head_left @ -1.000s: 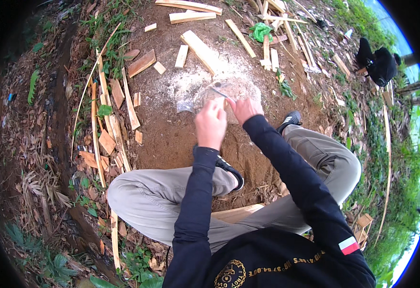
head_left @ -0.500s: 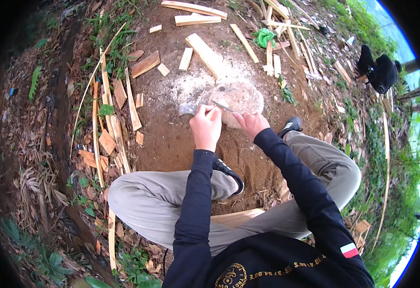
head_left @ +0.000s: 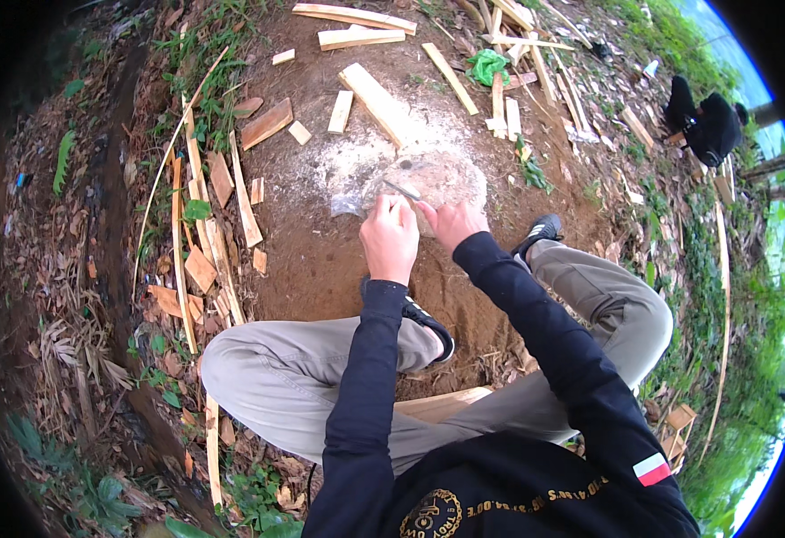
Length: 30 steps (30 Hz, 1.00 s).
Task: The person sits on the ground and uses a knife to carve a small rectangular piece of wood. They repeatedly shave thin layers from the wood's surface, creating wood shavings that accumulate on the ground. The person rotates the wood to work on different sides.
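Note:
In front of my crossed legs, both hands come together over the near edge of a rounded pale stone [head_left: 455, 179]. My right hand [head_left: 457, 224] is closed round a knife, and its narrow grey blade [head_left: 400, 189] points up and left past my left fingertips. My left hand [head_left: 390, 240] is closed in a pinch right beside the blade; what it holds is mostly hidden, though a small pale bit shows near the fingertips. A crumpled clear plastic bag [head_left: 346, 204] lies left of the stone. White dust covers the ground behind it.
A thick wooden plank [head_left: 375, 103] ends at the stone's far side. Wood strips [head_left: 179, 242] and offcuts lie along the left. More sticks and a green plastic bag [head_left: 487, 67] are at the far right. Beyond them is a black bundle [head_left: 713, 130].
My right hand and the knife have moved a little left, closer to my left hand. The blade now reaches farther across the left fingertips. The whole view has shifted slightly.

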### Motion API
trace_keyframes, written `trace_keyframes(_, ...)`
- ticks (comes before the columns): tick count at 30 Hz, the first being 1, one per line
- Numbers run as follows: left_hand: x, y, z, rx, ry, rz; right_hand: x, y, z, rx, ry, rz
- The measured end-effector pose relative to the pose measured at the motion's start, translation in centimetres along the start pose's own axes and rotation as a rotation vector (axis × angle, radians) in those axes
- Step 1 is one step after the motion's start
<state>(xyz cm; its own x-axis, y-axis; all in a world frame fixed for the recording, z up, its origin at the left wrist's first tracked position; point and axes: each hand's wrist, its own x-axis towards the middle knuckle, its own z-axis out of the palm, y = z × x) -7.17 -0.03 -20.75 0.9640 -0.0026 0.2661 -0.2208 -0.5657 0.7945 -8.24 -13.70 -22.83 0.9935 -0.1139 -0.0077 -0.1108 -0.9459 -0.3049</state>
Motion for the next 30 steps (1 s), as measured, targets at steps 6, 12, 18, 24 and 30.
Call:
trace_keyframes(6, -1.6, 0.4, 1.5, -0.038, 0.150, 0.088, 2.0, 2.2, -1.2, -0.207, -0.124, -0.080)
trace_keyframes(12, -0.6, -0.1, 0.6, 0.021, 0.004, -0.012, -1.0, 7.8, -0.2, 0.078, 0.010, -0.078)
trace_keyframes(18, -1.7, -1.0, -0.2, 0.005, -0.018, -0.045, -2.7, 7.3, -2.7, 0.291, -0.002, 0.051)
trace_keyframes(24, -0.2, 2.2, -2.7, -0.153, 0.074, 0.031, -0.2, 6.5, -10.3, 0.327, 0.002, -0.041)
trace_keyframes(30, 0.7, 11.3, -5.8, -0.219, 0.208, 0.190, 1.0, 1.7, -18.4, 1.244, -0.104, 0.057)
